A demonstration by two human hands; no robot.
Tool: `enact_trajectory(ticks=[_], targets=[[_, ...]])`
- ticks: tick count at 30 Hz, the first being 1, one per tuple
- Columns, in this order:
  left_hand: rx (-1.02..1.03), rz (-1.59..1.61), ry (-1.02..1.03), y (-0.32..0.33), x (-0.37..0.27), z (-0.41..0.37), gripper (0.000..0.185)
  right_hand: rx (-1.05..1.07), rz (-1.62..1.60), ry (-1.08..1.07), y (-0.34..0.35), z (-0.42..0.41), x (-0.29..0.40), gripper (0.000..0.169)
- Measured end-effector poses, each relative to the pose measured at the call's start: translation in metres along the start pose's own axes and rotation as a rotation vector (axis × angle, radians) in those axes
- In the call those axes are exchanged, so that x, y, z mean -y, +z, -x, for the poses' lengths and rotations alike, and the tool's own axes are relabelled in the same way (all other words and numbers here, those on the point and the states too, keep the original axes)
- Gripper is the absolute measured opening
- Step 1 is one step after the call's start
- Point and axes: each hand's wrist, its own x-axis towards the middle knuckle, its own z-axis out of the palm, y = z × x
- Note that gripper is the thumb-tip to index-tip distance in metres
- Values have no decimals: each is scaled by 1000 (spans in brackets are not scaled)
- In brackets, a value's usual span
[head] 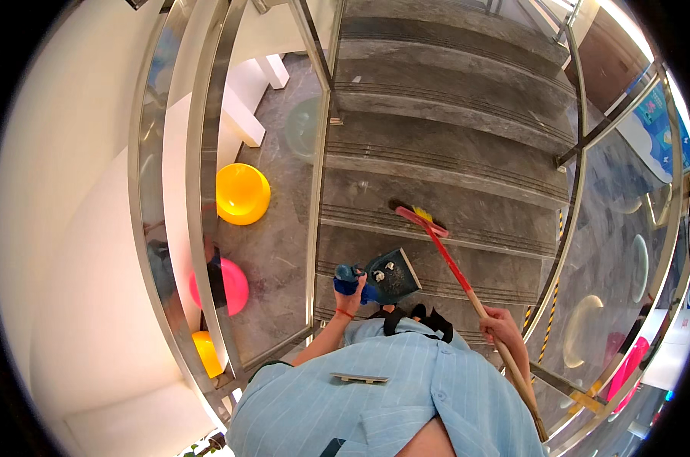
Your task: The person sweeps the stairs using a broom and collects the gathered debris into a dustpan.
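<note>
My left hand grips the upper end of a dark dustpan, together with what looks like a bunched blue cloth. Crumpled white scraps and grey dust lie in the pan. My right hand is closed around the wooden handle of a broom, whose upper shaft runs down past my side. The shaft is red towards the head. The pink broom head, with dark and yellow bristles, rests on a grey stair tread ahead of the pan.
Grey stairs with grooved edges rise ahead. Glass railings with metal frames flank them. Beyond the left glass stand a yellow round stool and a pink one. Black-and-yellow tape marks the right side.
</note>
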Motion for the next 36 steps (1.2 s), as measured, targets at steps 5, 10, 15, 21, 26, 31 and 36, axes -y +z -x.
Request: enact_trajectory(ticks=[5, 10, 15, 21, 26, 31, 36], targets=[[-62, -209, 30, -14, -23, 3, 8, 96, 327, -116, 20, -37, 31, 38], [-103, -105, 31, -17, -44, 7, 12, 160, 671, -212, 35, -81, 68, 34], [-125, -352, 98, -16, -37, 3, 16, 302, 843, -310, 48, -139, 113, 17], [-282, -369, 97, 21, -49, -3, 10, 427, 845, -255, 42, -240, 144, 10], [-406, -422, 61, 42, -64, -7, 8, 385, 635, -129, -17, -263, 153, 28], [-475, -454, 114, 58, -85, -10, 8, 365, 593, -45, -104, -230, 156, 45], [-448, -573, 154, 119, -134, -21, 11, 212, 393, 64, -192, -174, 168, 49]])
